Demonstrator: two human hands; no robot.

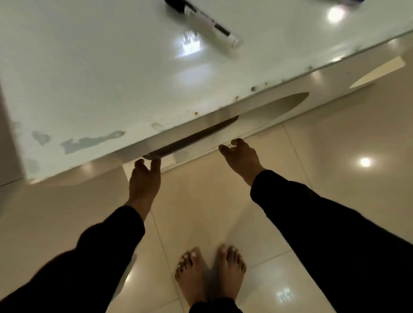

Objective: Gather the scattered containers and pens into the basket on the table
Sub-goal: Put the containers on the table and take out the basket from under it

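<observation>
A black-and-white marker (pixel 207 21) lies on the glossy white desk (pixel 93 73), well in from its near edge, with a second dark object (pixel 344 1) cut off at the desk's far side. Both hands hang just below that near edge, fingers loosely curled and holding nothing: the left hand (pixel 144 181) touching the edge, the right hand (pixel 242 157) just beside it. Bare feet (pixel 210 274) stand on the tiled floor (pixel 335 156) below the desk.

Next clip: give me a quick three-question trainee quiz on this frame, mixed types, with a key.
1. True or false: the marker lies on the white table.
2. Which hand holds something? A) left hand B) right hand C) neither
3. Fill in: the basket is ___ in this view.

Key: 1 true; 2 C, both hands are near the table's front edge holding nothing; 3 not visible.
</observation>
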